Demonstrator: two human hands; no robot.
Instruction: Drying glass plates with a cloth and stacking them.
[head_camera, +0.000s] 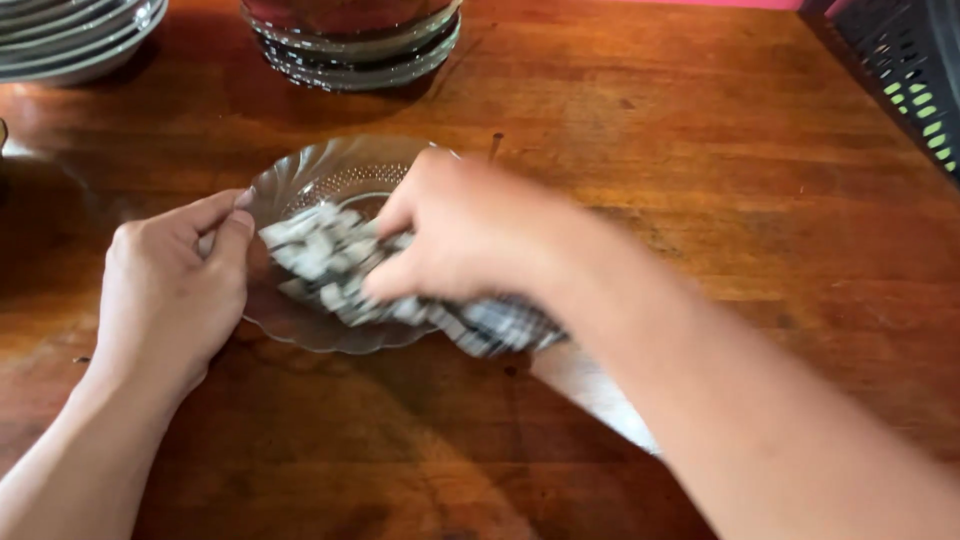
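From the head camera, a clear glass plate (340, 175) with a scalloped rim is seen lying flat on the reddish-brown wooden table (700, 200), a little left of the middle of the picture. Its left rim is pinched by the left hand (175, 290), thumb and forefinger closed together on the edge while the remaining fingers are curled under against the wood. A checked cloth (330, 262) in grey, white and dark squares is bunched up and pressed down onto the plate by the right hand (470, 235); the fingers are closed around the wad, and a loose tail of the fabric is trailed off the plate's near edge onto the table beneath the wrist. The right hand and forearm are blurred, so the exact grip of each finger cannot be told. At the top left corner, a stack of pale plates (75, 35) is cut off by the frame, well apart from the hands. At top centre, a second stack of glass dishes (355, 45) is seen just beyond the held plate, something dark red showing in the uppermost one. At the far right edge, a dark plastic crate (905, 70) with a slotted wall is glimpsed, green showing through its slots. No labels or signs are shown.
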